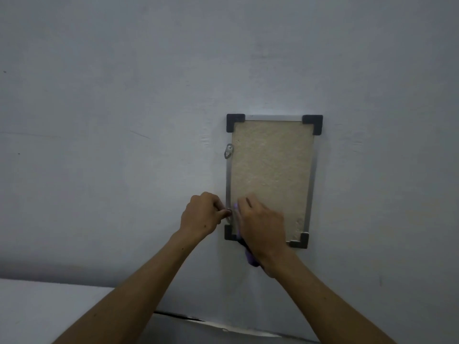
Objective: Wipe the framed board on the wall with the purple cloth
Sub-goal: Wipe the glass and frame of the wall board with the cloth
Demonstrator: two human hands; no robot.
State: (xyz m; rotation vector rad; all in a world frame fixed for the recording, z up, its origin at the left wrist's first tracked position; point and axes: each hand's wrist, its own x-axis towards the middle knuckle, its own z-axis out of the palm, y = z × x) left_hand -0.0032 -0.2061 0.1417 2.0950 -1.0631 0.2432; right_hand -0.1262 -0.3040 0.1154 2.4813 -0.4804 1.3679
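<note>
Purple shows only in scraps here: the purple cloth is almost wholly hidden under the right hand, with a fold peeking out near the fingertips and a darker wad hanging below the wrist. That hand lies flat over the cloth, fingers stretched and pressing it against the lower left part of the framed board, which hangs upright on the pale grey wall. The board has a beige, rough-looking face, a thin silver frame and dark plastic corner caps; the hand covers much of the bottom edge. The left hand is beside it, knuckles bent, its fingers curled in and pinching the frame's left rail just above the bottom left corner cap. A small metal hanger tab sticks out from the left rail higher up. Both bare forearms reach up from the bottom of the view. Down in the left corner sits a white ledge against the wall.
</note>
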